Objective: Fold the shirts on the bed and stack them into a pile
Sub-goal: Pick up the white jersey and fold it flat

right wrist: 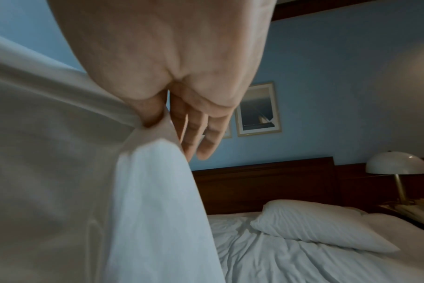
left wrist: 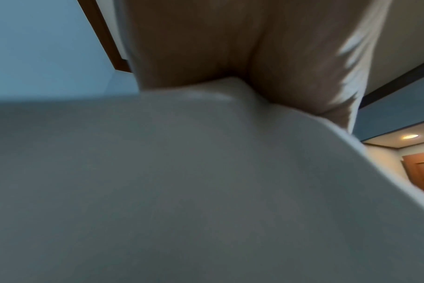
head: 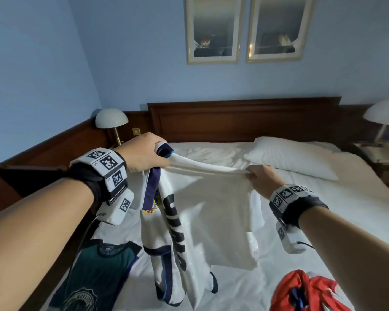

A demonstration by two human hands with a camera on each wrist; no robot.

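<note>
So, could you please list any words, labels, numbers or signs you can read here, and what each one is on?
Neck label of the dark green shirt: white print, too small to read.
Round crest on that shirt's chest: ring lettering too blurred to read.
White jersey held up by both hands: large dark characters, folded and partly hidden, unreadable.
Wrist bands: square coded markers, no readable words.

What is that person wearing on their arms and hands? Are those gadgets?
Bare forearms, no sleeves or gloves. Each wrist carries a black strap ringed by white blocks printed with black square codes; a white box hangs beneath, trailing a thin dark cable.
</note>
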